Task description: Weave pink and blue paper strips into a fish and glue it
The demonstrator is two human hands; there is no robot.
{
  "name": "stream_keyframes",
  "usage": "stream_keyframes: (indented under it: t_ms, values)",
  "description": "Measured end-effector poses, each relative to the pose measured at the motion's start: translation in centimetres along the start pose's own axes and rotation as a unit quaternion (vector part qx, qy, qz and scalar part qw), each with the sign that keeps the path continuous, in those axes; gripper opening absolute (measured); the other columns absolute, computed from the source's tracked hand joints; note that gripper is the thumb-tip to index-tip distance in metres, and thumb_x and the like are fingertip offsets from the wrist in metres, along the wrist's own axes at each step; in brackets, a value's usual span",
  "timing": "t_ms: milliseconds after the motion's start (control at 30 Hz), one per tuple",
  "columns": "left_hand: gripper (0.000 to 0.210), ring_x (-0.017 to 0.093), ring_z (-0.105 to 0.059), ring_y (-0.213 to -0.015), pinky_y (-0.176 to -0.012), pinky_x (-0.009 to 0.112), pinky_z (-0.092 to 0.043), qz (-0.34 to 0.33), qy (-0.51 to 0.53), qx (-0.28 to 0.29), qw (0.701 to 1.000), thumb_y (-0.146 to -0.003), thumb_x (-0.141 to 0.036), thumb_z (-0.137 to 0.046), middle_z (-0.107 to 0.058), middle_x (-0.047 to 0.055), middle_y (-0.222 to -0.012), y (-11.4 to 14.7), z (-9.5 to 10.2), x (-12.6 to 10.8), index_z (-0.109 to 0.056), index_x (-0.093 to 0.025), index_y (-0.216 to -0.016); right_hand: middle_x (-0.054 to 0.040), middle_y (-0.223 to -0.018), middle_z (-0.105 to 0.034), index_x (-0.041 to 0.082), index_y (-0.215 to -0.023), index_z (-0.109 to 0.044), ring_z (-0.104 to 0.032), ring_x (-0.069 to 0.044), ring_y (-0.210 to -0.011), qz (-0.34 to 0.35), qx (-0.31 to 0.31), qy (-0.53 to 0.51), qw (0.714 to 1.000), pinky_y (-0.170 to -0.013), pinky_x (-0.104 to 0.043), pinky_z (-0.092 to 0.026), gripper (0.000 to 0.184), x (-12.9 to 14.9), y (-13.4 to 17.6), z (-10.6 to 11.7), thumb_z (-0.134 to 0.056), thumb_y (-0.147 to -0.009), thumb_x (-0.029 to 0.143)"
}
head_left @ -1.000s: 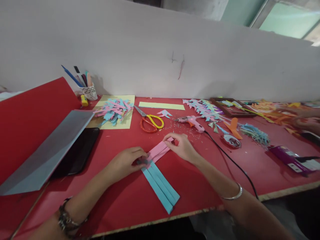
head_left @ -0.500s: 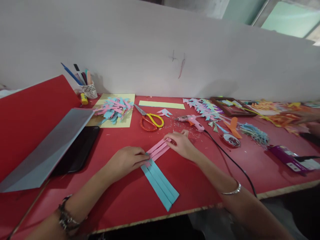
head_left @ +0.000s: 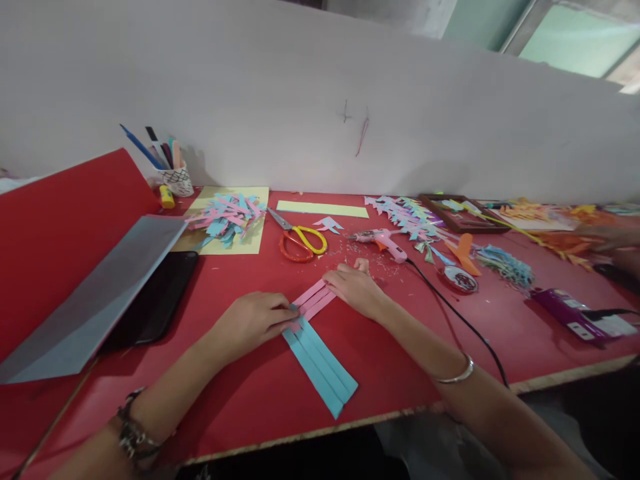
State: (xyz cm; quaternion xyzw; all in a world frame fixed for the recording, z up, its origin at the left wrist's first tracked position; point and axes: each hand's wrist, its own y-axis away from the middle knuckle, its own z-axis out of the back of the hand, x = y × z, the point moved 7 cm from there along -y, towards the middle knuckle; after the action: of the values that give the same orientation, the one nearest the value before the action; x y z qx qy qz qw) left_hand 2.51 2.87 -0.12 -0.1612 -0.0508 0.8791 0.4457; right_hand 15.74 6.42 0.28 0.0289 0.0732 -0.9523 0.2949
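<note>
Blue paper strips (head_left: 323,367) lie side by side, slanting down toward the table's front edge. Pink paper strips (head_left: 316,298) meet them at an angle, interlaced at the upper left end. My left hand (head_left: 263,315) pinches that crossing, and its fingertips partly cover the weave. With fingers bent together, my right hand (head_left: 356,288) grips the pink strips near their upper right end, which it hides. Beyond the hands lie scissors (head_left: 303,243) with red and yellow handles and a pink glue gun (head_left: 383,241).
A heap of cut strips (head_left: 227,220) sits on yellow paper at back left. On the left are a red folder (head_left: 65,233), a black tablet-like slab (head_left: 155,307) and a pen cup (head_left: 177,179). The glue gun's cord (head_left: 457,317) runs forward. A co-worker's hand (head_left: 617,237) is at far right.
My right hand has shifted slightly left along the pink strips, covering more of their end. My left hand and the blue strips stay in place.
</note>
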Motion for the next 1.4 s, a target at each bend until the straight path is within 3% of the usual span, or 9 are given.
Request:
stream_keyframes:
  t_ms: [200,333,433,533,600,1067,1400]
  values:
    - [0.029,0.017,-0.063,-0.075,-0.062,0.026,-0.046,-0.006,-0.002,-0.002,1.000,-0.089,-0.031,-0.041,-0.068,0.004,-0.089,0.0,0.1,-0.1,-0.067,-0.021,-0.096,-0.0046,-0.078,-0.064,0.017,-0.084,-0.058,-0.051,-0.017,-0.077,-0.041,0.008,-0.024,0.999,-0.066,-0.031,-0.017,0.016,-1.1,-0.1,0.3,-0.044,-0.084,0.010]
    - [0.030,0.018,-0.063,-0.074,-0.061,0.026,-0.046,-0.011,-0.011,-0.017,1.000,-0.089,-0.030,-0.040,-0.068,0.004,-0.088,0.1,0.3,-0.2,-0.068,-0.020,-0.094,-0.0034,-0.077,-0.063,0.018,-0.086,-0.060,-0.049,-0.015,-0.075,-0.077,-0.070,-0.051,0.993,-0.068,-0.032,-0.016,0.018,-2.0,0.5,1.6,-0.043,-0.085,0.014]
    - [0.031,0.017,-0.063,-0.074,-0.060,0.025,-0.046,-0.014,-0.015,-0.022,1.000,-0.090,-0.030,-0.039,-0.068,0.004,-0.086,0.1,0.4,-0.3,-0.068,-0.020,-0.093,-0.0019,-0.078,-0.062,0.020,-0.090,-0.062,-0.048,-0.014,-0.075,-0.026,-0.114,-0.095,0.989,-0.069,-0.032,-0.016,0.020,-0.3,1.1,2.5,-0.043,-0.084,0.018]
    - [0.031,0.016,-0.063,-0.072,-0.059,0.024,-0.045,-0.014,-0.028,-0.024,0.999,-0.089,-0.031,-0.038,-0.068,0.004,-0.085,0.1,0.5,-0.4,-0.067,-0.021,-0.093,-0.0017,-0.079,-0.059,0.026,-0.094,-0.064,-0.046,-0.015,-0.078,0.069,-0.084,-0.114,0.988,-0.069,-0.033,-0.016,0.023,2.5,1.4,2.5,-0.045,-0.083,0.021]
    - [0.030,0.015,-0.062,-0.071,-0.058,0.023,-0.045,-0.009,-0.036,-0.027,0.999,-0.089,-0.030,-0.039,-0.068,0.004,-0.084,0.1,0.7,-0.4,-0.066,-0.021,-0.096,-0.0024,-0.079,-0.057,0.028,-0.096,-0.066,-0.044,-0.015,-0.079,0.093,-0.054,-0.110,0.988,-0.068,-0.033,-0.015,0.025,3.5,1.4,2.2,-0.045,-0.083,0.021]
    - [0.026,0.013,-0.063,-0.069,-0.057,0.022,-0.044,-0.005,-0.048,-0.043,0.998,-0.084,-0.023,-0.043,-0.069,0.002,-0.083,0.1,1.1,-0.7,-0.066,-0.022,-0.096,-0.0042,-0.089,-0.059,0.024,-0.093,-0.067,-0.046,-0.016,-0.084,0.053,0.003,-0.119,0.991,-0.072,-0.034,-0.017,0.018,0.9,1.5,1.4,-0.055,-0.081,0.023]
    - [0.028,0.015,-0.064,-0.071,-0.060,0.023,-0.046,-0.016,-0.064,-0.058,0.996,-0.086,-0.023,-0.039,-0.070,0.002,-0.082,0.2,1.3,-0.9,-0.066,-0.020,-0.094,-0.0031,-0.088,-0.060,0.023,-0.087,-0.068,-0.048,-0.015,-0.081,0.040,-0.017,-0.114,0.993,-0.071,-0.033,-0.017,0.014,-0.3,1.6,1.2,-0.054,-0.083,0.024]
